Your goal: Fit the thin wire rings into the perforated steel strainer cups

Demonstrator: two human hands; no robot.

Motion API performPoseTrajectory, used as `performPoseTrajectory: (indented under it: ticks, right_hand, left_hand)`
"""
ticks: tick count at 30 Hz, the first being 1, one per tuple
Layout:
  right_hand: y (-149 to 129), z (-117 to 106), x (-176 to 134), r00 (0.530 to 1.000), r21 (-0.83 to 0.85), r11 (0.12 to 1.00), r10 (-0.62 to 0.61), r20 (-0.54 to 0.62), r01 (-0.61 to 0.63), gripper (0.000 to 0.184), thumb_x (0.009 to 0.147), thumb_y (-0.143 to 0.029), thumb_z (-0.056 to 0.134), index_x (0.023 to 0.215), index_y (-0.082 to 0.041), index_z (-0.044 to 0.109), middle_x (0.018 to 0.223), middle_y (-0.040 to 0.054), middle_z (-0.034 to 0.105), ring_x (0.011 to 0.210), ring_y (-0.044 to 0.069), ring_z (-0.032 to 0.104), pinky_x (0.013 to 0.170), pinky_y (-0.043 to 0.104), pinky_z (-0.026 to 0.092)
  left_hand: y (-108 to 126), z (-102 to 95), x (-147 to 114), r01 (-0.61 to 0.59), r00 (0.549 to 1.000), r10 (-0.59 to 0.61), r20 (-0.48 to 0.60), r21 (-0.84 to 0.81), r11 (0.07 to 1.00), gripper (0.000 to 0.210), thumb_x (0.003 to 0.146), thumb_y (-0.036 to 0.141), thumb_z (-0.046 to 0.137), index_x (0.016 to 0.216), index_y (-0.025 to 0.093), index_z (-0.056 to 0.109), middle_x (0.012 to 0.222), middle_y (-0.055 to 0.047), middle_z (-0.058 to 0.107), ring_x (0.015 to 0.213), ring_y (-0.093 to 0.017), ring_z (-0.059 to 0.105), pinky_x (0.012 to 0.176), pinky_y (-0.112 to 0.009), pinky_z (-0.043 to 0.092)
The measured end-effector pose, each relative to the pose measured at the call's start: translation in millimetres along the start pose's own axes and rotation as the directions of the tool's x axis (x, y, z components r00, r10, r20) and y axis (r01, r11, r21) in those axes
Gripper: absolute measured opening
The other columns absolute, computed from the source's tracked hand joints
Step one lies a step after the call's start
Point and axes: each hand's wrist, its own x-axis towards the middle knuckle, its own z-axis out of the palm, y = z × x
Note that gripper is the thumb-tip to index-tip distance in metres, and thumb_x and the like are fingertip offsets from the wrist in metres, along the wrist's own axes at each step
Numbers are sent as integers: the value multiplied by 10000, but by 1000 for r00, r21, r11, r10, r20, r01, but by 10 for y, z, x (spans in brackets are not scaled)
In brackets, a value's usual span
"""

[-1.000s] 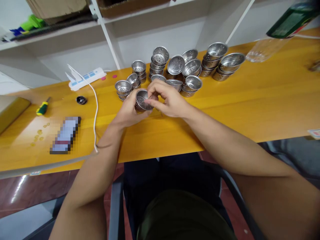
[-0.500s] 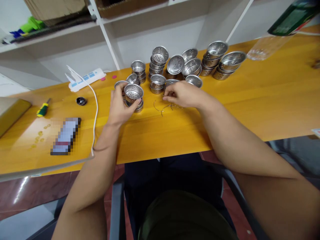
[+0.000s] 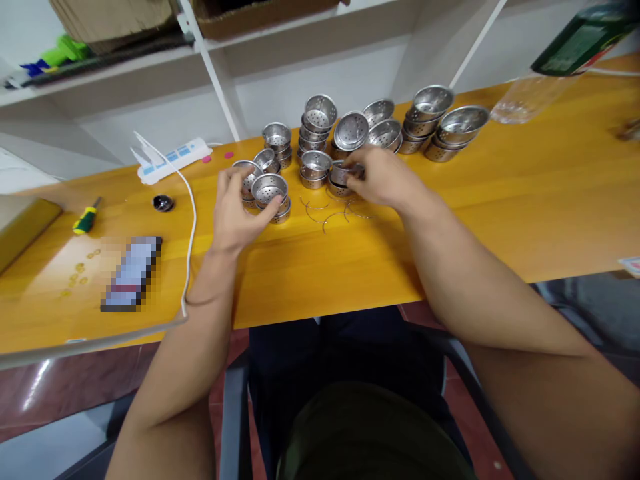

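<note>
My left hand (image 3: pixel 235 210) is curled around a small perforated metal strainer cup (image 3: pixel 270 190), thumb against its front; this cup sits on top of another one. My right hand (image 3: pixel 383 177) has its fingers closed on the side of another perforated cup (image 3: pixel 341 174), which rests on a lower cup and is partly hidden by the fingers. In front of it, several thin curved wires (image 3: pixel 325 221) lie on the table. Behind both hands stand more stacked cups (image 3: pixel 313 137), and one cup (image 3: pixel 351 130) is tipped toward me.
To the left are a phone (image 3: pixel 133 273), a green-yellow screwdriver (image 3: pixel 87 219), a small dark round cap (image 3: pixel 163 203), a power strip (image 3: pixel 175 160) and a white cable (image 3: pixel 193 220). A plastic bottle (image 3: pixel 575 50) is at the far right. Shelves (image 3: pixel 320 73) rise behind the table.
My right hand has moved from above the wires up and right onto a cup, and more wires show on the table. My left hand has shifted slightly; its cup sits a little lower.
</note>
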Motion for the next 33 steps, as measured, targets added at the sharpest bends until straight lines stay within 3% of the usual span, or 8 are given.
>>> performPoseTrajectory:
  ticks: [3,5,11,13,18,22,25,33]
  right_hand:
    - [82,94,3,989,-18,1000,14,146,-12,390,1009,-415,963,840,-303,630,838,83,737,862,329,735,936,521,627]
    - [121,106,6,988,18,1000,-9,157,6,454,1030,-456,970,807,-312,602,783,69,691,851,327,722,926,513,606]
    - [-85,-64,-15,959,196,940,-265,-100,280,376,1156,-632,918,984,-314,815,1031,125,819,1028,382,779,1000,572,662]
    - [-299,-82,-60,924,265,886,-355,-141,381,373,1191,-667,890,1107,-305,874,1142,138,842,1082,386,791,1034,580,665]
    - [-843,109,-242,817,424,707,-551,-171,566,429,1285,-681,787,1204,-275,897,1152,96,826,1037,303,766,951,464,626]
    - [-998,190,-334,774,494,619,-598,-208,610,394,1326,-604,741,1204,-250,864,1103,62,791,892,212,677,756,349,527]
    - [-961,100,-336,764,497,625,-631,-133,602,459,1311,-599,750,1030,-238,779,1060,42,734,797,172,597,672,327,464]
    - [-863,-119,-331,744,428,659,-666,-52,619,332,1238,-565,757,1086,-270,771,1094,64,692,920,252,674,808,407,571]
  left_hand:
    - [69,-16,15,-46,997,43,-63,-36,998,867,1001,922,961,1582,316,745,1549,-167,730,1514,-452,766,1310,-706,708]
    - [139,-3,4,-67,995,62,-78,-57,996,824,1038,943,903,1554,317,757,1534,-163,740,1454,-430,785,1245,-692,730]
    - [350,78,-80,-138,990,141,32,-76,987,713,1189,924,709,1574,324,718,1631,-157,756,1456,-373,782,1137,-670,758]
    - [366,104,-84,-151,985,157,66,-86,985,740,1203,927,689,1642,332,667,1708,-151,740,1547,-389,765,1175,-698,750]
    - [365,170,-67,-197,969,222,108,-202,959,1132,1032,1058,827,1889,417,459,1978,-159,593,1888,-491,593,1496,-790,623]
    - [409,234,-120,-65,974,117,192,-258,964,1100,1032,1037,856,1875,422,507,1856,-160,691,1778,-483,734,1388,-732,740]
    - [444,295,-160,18,971,54,232,-298,954,1090,1001,994,936,1845,417,559,1800,-156,721,1669,-470,813,1245,-665,827]
    - [541,302,-138,86,961,18,276,-361,929,964,1026,913,969,1784,423,629,1693,-133,792,1573,-424,863,1193,-612,839]
